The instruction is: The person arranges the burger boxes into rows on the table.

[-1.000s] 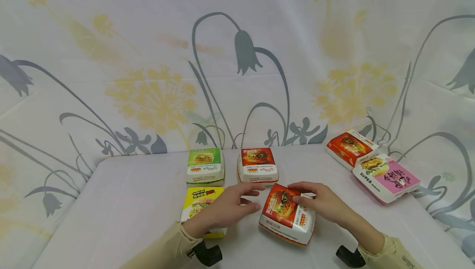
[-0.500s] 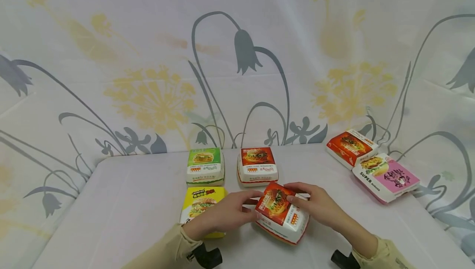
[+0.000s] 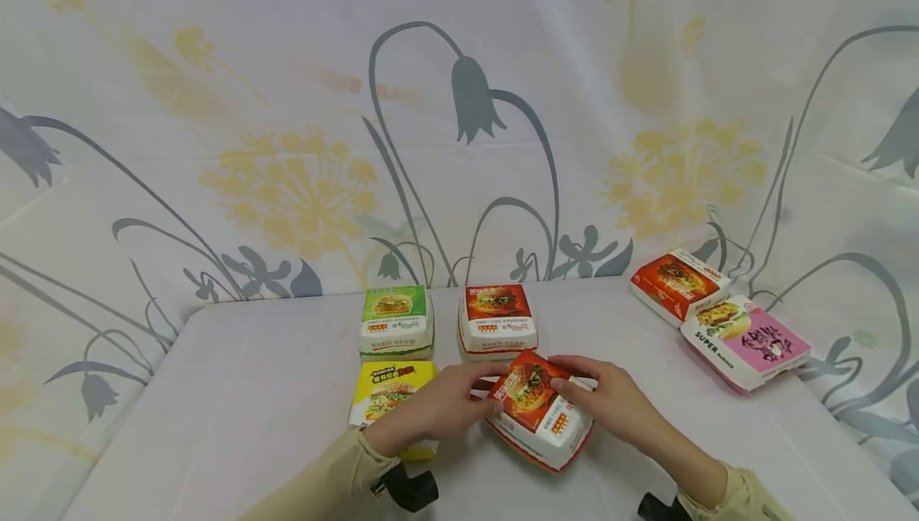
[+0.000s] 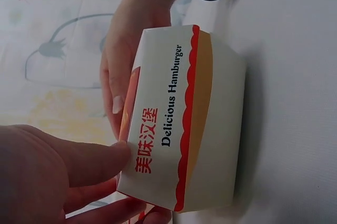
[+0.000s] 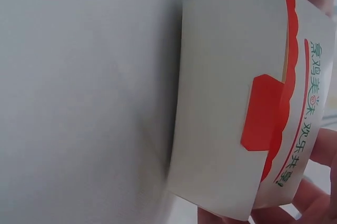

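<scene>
Your left hand [image 3: 451, 403] and right hand [image 3: 617, 403] are both clamped on one red-and-white burger box [image 3: 544, 417], set askew at the near middle of the table [image 3: 251, 393]. Its lid is down, a red tab lapping the lower half; contents are hidden. Whether its base touches the table cannot be told.

Your right thumb lies on the top, the fingers over the far edge; your left thumb presses one corner, the fingers behind it. Both forearms reach in from the near side.

Your left forearm partly covers a yellow box [image 3: 391, 381]. Behind it stands a green box [image 3: 397, 320], with a second red box [image 3: 498, 320] to its right. At far right, a third red box [image 3: 678, 286] adjoins a pink box [image 3: 747, 343]. All are closed.
</scene>
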Demonstrator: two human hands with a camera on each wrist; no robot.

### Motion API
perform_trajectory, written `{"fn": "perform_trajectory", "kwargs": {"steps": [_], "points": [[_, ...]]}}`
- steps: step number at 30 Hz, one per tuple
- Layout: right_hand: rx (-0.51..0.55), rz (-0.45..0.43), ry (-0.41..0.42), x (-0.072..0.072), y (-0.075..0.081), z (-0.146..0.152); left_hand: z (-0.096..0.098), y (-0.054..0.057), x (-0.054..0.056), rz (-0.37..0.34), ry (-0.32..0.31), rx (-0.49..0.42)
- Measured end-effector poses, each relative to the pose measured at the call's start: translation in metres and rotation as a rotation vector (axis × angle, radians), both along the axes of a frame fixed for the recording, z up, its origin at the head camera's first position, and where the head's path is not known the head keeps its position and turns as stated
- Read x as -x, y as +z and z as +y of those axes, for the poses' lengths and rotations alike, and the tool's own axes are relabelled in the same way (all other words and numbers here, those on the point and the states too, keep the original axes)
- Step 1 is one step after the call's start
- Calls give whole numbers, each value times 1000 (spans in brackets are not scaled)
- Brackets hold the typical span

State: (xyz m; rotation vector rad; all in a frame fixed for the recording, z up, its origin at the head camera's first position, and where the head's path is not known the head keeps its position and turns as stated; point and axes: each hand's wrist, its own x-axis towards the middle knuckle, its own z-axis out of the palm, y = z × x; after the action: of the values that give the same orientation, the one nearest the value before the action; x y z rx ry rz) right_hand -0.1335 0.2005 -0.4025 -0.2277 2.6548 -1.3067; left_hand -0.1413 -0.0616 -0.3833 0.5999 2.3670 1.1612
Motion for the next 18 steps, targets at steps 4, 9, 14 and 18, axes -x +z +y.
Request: {"fn": "perform_trajectory", "kwargs": {"steps": [4,9,14,18], "points": [[25,-29,-5,-4,1,0,-1,0,0,18,0,13],[111,-90,36,-4,-3,7,-3,-2,2,48,-2,15],[187,-177,124,-3,-4,18,-4,-1,3,43,9,24],[237,-210,170,-5,-4,22,-4,-1,3,76,9,30]]}}
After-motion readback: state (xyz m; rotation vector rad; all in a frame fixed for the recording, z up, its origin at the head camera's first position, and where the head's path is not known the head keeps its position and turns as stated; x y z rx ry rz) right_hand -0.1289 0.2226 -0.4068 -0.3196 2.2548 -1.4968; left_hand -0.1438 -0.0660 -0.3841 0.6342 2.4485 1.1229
